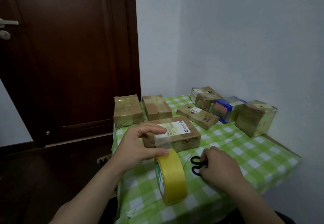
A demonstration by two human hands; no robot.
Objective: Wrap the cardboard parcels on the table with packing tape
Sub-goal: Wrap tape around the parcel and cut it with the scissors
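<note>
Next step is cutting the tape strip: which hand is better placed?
Right. The right hand grips the scissors by the black handles; the left hand is occupied, thumb on the roll, finger on the parcel, spanning the strip.

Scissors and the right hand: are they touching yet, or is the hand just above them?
Touching. The head view shows the right hand with its fingertips curled onto the black loop handles of the scissors, with no gap between them.
</note>
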